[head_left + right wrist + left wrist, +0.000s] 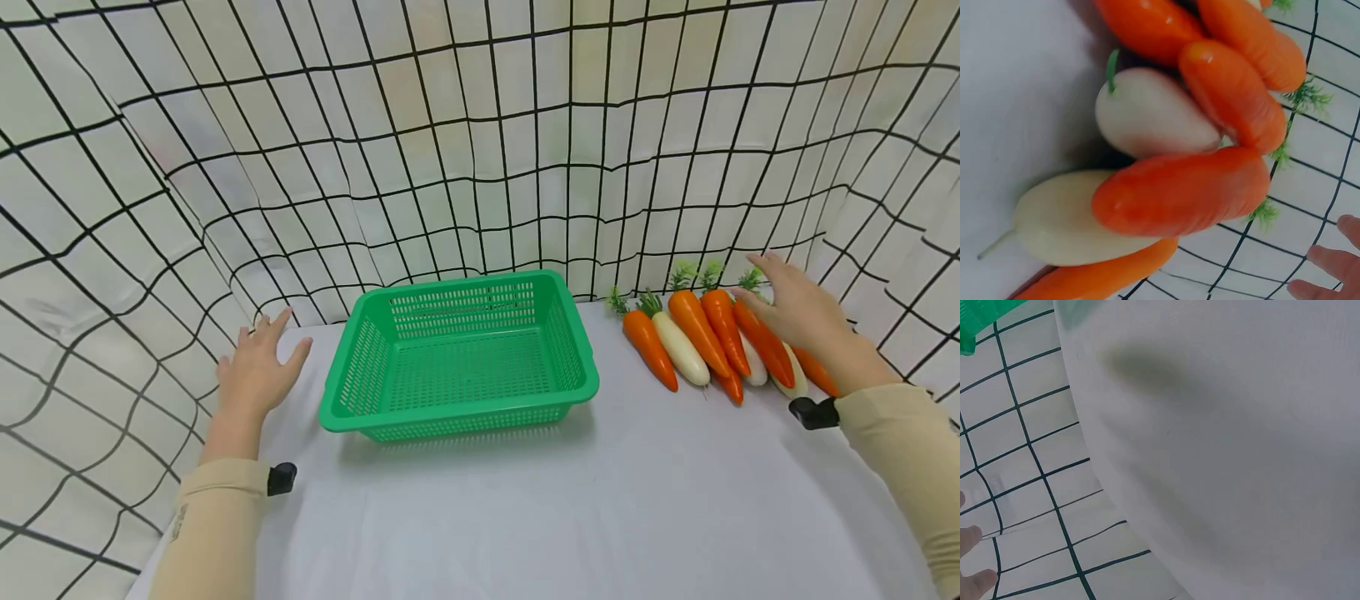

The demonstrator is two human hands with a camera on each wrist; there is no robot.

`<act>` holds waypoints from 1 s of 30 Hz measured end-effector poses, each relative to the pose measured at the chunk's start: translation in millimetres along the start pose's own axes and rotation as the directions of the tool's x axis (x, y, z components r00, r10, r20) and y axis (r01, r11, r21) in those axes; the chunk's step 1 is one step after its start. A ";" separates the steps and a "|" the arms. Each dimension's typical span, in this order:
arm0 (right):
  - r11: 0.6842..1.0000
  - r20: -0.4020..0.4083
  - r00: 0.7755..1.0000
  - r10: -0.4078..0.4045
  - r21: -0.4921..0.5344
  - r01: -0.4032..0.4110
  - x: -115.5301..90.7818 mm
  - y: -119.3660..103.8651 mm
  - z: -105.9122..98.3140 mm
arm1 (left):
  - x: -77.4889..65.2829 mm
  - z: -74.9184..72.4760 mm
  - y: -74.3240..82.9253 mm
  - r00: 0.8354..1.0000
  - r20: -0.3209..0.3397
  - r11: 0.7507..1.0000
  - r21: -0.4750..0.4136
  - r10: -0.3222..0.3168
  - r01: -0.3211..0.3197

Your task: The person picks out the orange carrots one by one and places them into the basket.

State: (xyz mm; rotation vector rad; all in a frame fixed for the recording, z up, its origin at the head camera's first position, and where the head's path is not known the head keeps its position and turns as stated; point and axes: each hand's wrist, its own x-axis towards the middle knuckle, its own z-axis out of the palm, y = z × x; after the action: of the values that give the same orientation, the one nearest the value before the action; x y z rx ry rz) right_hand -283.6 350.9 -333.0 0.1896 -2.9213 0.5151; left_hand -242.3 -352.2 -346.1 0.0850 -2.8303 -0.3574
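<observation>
My left hand point(257, 367) hovers left of the green plastic basket point(457, 421), fingers spread and holding nothing. In the left wrist view only its fingertips point(971, 540) show at the left edge. Over the right end of a row of vegetables, my right hand point(806, 308) reaches with relaxed, parted fingers. Orange carrots point(697, 329) with green tops and white radishes point(681, 348) lie there side by side, some overlapping. Close up in the right wrist view, a red-orange carrot point(1182, 190) rests across a white radish point(1063, 219); the right fingertips point(1329, 259) are apart from them.
A white cloth point(480, 517) covers the table. Black netting point(517, 158) over white sheeting rises behind the basket and along both sides, close to each hand. The basket stands between the left hand and the vegetables, and its slotted floor shows.
</observation>
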 end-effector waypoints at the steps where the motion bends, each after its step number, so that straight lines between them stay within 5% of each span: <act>1: 1.000 0.004 1.000 0.002 0.010 -0.002 0.4 -2.6 -0.1 | -0.3 0.3 1.2 1.000 -0.009 1.000 -0.005 0.004 -0.004; 18: 0.986 0.019 1.000 -0.010 0.167 0.007 3.6 -27.7 5.5 | -4.8 3.2 10.8 0.999 0.001 0.994 -0.102 0.044 -0.044; 30: 0.950 0.133 0.991 -0.011 0.311 -0.031 10.1 -34.0 14.7 | -4.6 7.2 15.9 0.990 0.099 0.967 -0.244 0.101 -0.074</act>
State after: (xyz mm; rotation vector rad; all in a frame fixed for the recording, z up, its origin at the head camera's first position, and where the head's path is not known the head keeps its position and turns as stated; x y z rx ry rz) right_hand -290.4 313.1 -333.6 0.2581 -2.9505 1.0040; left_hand -240.3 -334.7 -350.1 -0.1131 -2.8613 -0.7014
